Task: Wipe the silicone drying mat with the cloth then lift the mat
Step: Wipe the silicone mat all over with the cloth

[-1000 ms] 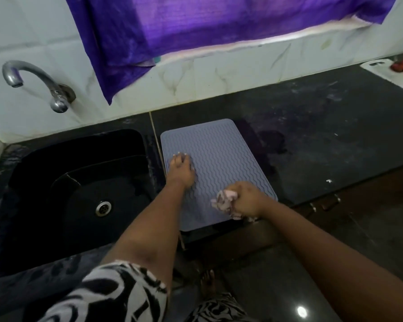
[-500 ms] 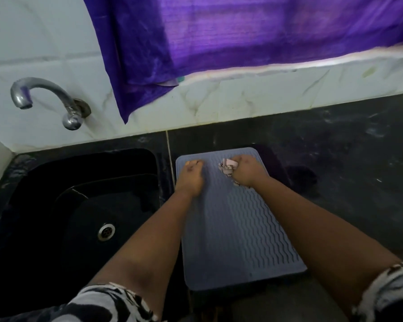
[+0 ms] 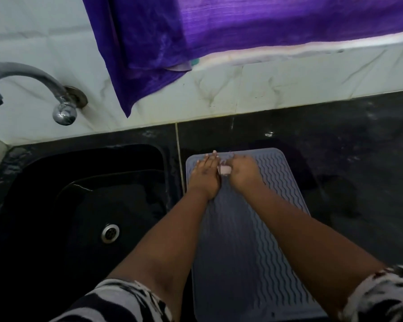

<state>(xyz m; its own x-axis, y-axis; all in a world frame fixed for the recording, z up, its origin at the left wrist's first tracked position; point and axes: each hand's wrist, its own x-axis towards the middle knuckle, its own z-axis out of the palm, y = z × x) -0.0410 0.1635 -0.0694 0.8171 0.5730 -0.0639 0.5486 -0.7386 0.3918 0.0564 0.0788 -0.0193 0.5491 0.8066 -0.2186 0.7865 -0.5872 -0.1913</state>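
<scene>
A grey-blue silicone drying mat [image 3: 282,205] with wavy ridges lies flat on the black counter, just right of the sink. My left hand [image 3: 205,175] rests flat on the mat's far left corner, fingers spread and pressing down. My right hand [image 3: 242,173] sits right beside it at the mat's far edge, fist closed on a small pale pink cloth [image 3: 225,169]. Only a bit of the cloth shows between the two hands. Both forearms cover the mat's middle.
A black sink [image 3: 79,205] with a metal drain [image 3: 110,233] lies to the left. A steel tap [image 3: 33,89] juts from the white tiled wall. A purple curtain [image 3: 219,31] hangs above. Black counter [image 3: 358,159] stretches right of the mat.
My right hand with the cloth has moved from the mat's near edge up to its far edge, then left against my left hand. My left hand slid toward the far corner.
</scene>
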